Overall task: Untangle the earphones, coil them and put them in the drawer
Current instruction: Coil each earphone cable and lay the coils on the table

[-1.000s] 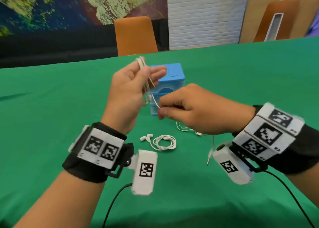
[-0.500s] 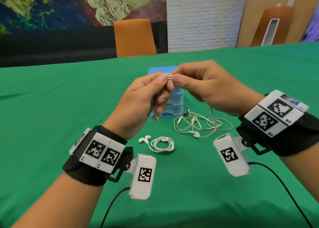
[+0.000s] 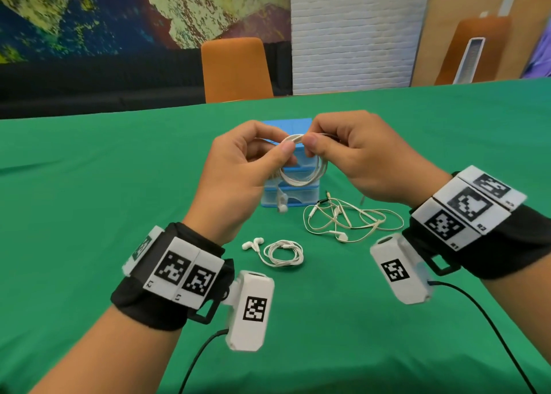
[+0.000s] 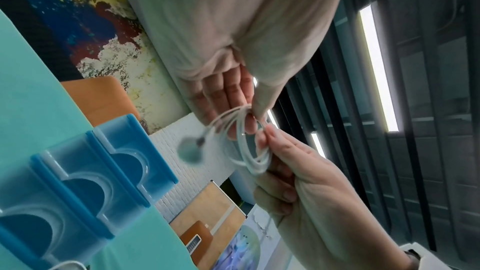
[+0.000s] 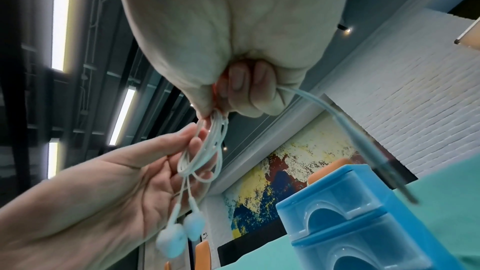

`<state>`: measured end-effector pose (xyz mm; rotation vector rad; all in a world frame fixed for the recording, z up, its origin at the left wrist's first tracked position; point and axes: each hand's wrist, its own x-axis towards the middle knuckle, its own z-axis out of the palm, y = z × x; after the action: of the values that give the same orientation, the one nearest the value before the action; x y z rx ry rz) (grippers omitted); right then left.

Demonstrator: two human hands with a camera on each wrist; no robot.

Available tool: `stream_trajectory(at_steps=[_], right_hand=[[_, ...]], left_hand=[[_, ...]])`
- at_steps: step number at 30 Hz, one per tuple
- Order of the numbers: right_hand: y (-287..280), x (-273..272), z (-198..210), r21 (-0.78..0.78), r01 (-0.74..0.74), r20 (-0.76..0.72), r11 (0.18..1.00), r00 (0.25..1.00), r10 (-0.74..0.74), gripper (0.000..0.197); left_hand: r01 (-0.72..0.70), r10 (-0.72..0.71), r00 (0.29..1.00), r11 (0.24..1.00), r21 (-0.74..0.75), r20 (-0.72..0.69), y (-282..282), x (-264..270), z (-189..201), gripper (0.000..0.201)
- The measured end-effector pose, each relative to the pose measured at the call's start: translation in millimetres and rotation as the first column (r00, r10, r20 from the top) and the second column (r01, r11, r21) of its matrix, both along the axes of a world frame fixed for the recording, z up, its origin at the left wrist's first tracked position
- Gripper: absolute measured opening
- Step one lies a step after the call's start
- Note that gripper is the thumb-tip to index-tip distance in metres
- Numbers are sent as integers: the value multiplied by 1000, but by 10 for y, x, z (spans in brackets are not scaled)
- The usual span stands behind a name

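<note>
The table cover (image 3: pixel 89 203) looks like matt green cloth, smooth with faint creases. The drawer box (image 3: pixel 293 198) is glossy plastic, with opaque blue frames and clear, see-through drawer fronts. The earphone cord (image 3: pixel 301 182) held in the air is thin, smooth white plastic or rubber with a slight sheen, as are the coiled set (image 3: pixel 283 253) and the tangled set (image 3: pixel 351 221) on the cloth. The wrist straps (image 3: pixel 143 301) are matt black fabric. The chair (image 3: pixel 235 69) looks matt orange.
</note>
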<state>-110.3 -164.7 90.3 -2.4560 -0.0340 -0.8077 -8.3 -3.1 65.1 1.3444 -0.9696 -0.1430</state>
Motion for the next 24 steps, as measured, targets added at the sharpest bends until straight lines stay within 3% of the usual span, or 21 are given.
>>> stream_trajectory(at_steps=[5, 11, 15, 17, 20, 24], right_hand=[[-30, -45, -33, -25, -45, -112, 999, 993, 42, 27], [-155, -105, -97, 202, -109, -191, 973, 970, 148, 19], [-243, -97, -173, 18, 10, -169, 1000, 986, -7, 10], [-231, -61, -211, 34, 103, -138, 994, 986, -98, 6], [-148, 6, -262, 312, 75, -161, 947, 987, -25, 8], [-6, 5, -271, 748, -44, -57, 662, 990, 130, 11]], left_hand=[[19, -34, 995, 989, 150, 98, 46, 10, 11, 8], [-38, 31, 999, 986, 165, 42, 99, 54, 28, 5], [-2, 9, 999, 989, 149, -41, 95, 43, 31, 5], [28, -15, 996, 989, 146, -90, 67, 5, 12, 5], [36, -19, 990, 993, 116, -143, 8, -31, -23, 6], [-34, 44, 993, 995, 91, -112, -35, 5, -55, 4]])
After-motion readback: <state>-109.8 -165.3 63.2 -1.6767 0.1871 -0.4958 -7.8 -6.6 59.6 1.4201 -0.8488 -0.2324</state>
